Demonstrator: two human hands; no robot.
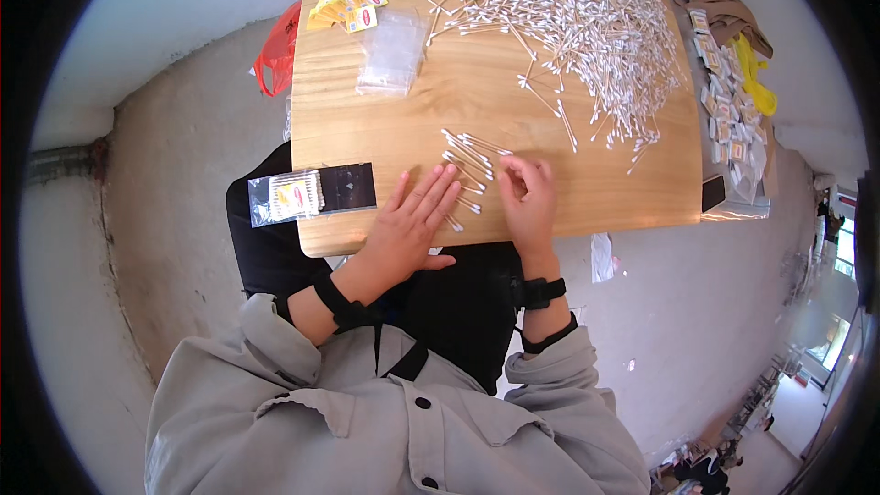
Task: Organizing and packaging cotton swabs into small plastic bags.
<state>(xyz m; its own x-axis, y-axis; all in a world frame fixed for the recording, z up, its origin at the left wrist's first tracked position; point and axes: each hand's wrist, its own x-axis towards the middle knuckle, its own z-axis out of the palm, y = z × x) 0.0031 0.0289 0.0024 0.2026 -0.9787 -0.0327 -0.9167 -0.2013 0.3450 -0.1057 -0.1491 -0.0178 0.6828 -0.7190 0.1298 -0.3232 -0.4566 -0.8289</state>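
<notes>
My left hand point(411, 225) lies flat on the wooden table point(477, 101), fingers spread, its fingertips resting on a small row of cotton swabs point(465, 165). My right hand point(529, 200) sits just right of that row with its fingers curled, pinching at swabs near its thumb. A large loose heap of white cotton swabs point(577, 18) covers the far right of the table. A filled clear bag of swabs point(287, 197) with a black strip lies at the table's near left corner.
Empty clear plastic bags point(392, 53) lie at mid-left, with yellow and red paper labels point(357, 5) behind them. A red plastic bag point(277, 60) hangs off the left edge. Small packets point(729, 110) cover a surface to the right. The floor is grey concrete.
</notes>
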